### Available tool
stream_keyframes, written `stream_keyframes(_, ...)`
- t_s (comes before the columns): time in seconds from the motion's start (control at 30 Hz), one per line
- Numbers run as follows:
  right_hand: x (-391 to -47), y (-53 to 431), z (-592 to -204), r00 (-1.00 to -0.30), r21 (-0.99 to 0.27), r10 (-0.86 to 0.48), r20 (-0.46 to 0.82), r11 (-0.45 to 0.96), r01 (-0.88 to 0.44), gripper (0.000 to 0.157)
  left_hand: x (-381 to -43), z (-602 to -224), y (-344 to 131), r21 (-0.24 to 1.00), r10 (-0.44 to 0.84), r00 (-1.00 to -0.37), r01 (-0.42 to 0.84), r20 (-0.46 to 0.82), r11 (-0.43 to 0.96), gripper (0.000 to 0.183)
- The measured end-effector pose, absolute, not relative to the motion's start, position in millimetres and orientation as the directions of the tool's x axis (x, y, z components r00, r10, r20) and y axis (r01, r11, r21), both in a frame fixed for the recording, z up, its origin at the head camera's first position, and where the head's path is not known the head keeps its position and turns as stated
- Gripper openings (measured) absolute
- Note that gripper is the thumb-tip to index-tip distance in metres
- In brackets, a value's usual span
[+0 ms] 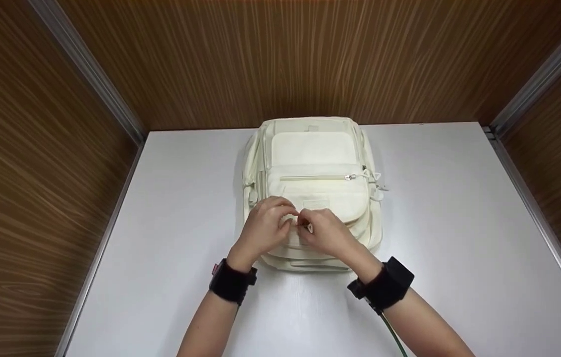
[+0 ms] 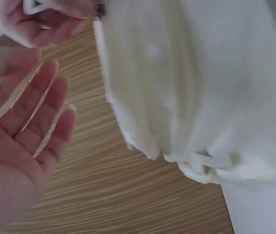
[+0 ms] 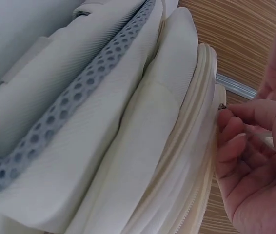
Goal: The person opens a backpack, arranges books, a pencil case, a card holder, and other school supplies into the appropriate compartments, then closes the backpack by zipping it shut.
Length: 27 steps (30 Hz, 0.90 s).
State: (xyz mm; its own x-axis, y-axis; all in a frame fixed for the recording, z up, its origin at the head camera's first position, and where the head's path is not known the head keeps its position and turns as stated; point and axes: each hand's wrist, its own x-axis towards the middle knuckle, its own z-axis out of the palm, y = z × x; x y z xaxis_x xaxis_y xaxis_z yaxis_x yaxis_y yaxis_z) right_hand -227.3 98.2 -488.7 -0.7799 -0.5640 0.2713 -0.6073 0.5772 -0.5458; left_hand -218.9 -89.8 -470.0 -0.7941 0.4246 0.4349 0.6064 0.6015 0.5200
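A cream backpack [image 1: 315,148] lies on its back on the white table, front pockets up. My right hand [image 1: 327,230] is over its lower front and pinches a zipper pull. The small dark metal slider [image 3: 222,107] shows at the fingertips, against the edge of the front pocket. A white loop [image 2: 33,7] of the pull pokes out of the same hand. Close beside it, my left hand [image 1: 264,223] hovers over the lower left of the bag. In the left wrist view its fingers [image 2: 45,97] are spread, slightly bent, with nothing in them.
Above the hands runs another pocket zipper [image 1: 317,177], its slider at the right end with a white cord pull [image 1: 372,174] hanging off the side. The white table [image 1: 459,223] extends on both sides. Wood-grain panels [image 1: 310,59] enclose the back and sides.
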Motion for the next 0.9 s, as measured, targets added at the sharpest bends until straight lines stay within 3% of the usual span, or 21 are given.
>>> stream_keyframes(0.17,-224.9,99.9,-487.1,-0.794,-0.539,-0.552,0.255,0.600,-0.591,0.008,-221.0,-493.5,-93.0,0.386,0.500,-0.738,0.668,0.453,0.636,0.017)
stream_keyframes(0.4,-222.3,104.6,-489.2,-0.805,-0.556,-0.532,0.262,0.599,-0.577,0.014,-222.7,-507.1,-92.8,0.271,0.505,-0.681,0.700,0.530,0.661,0.012)
stream_keyframes(0.9,-213.0,148.1,-494.0,-0.877,-0.639,-0.416,0.239,0.612,-0.465,0.021,-223.2,-508.9,-92.1,0.288,0.488,-0.695,0.687,0.528,0.667,0.006)
